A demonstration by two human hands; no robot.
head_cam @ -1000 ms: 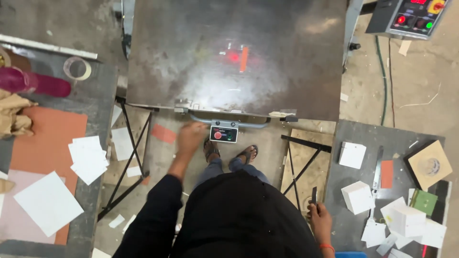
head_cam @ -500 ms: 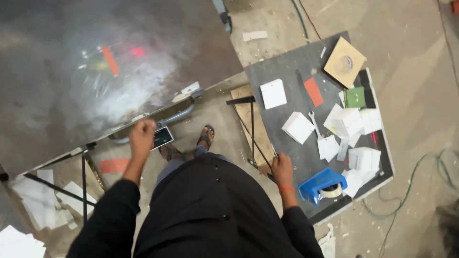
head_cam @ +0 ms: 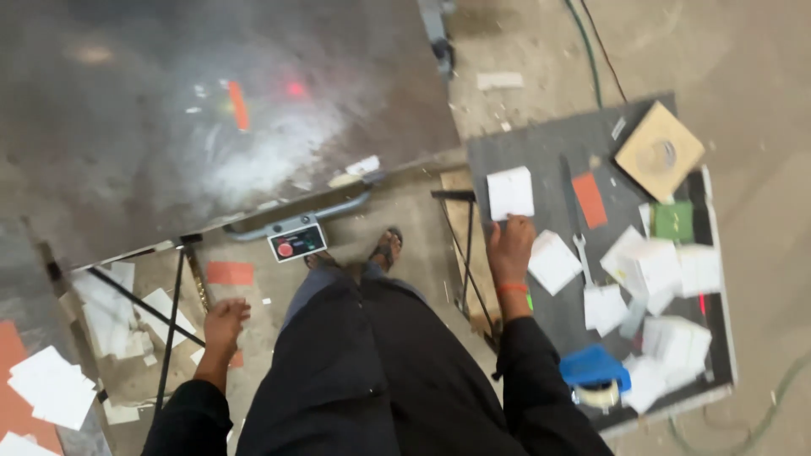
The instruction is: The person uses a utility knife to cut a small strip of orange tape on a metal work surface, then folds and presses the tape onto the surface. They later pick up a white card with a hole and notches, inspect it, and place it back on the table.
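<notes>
Head view, looking down: the right hand (head_cam: 509,247) reaches onto the dark side table (head_cam: 541,156), fingertips loosely curled and touching the near edge of a white square tile (head_cam: 510,192) that lies flat near the table's back corner, nothing yet pinched; the left hand (head_cam: 225,324) hangs spread and empty beside the black folding stand (head_cam: 173,317). Judged thin, stiff, light and probably brittle, the tile is best taken by opposite edges. More white tiles (head_cam: 642,266), an orange tile (head_cam: 589,200), a wrench (head_cam: 581,249) and a blue tape dispenser (head_cam: 594,371) crowd the table nearby.
</notes>
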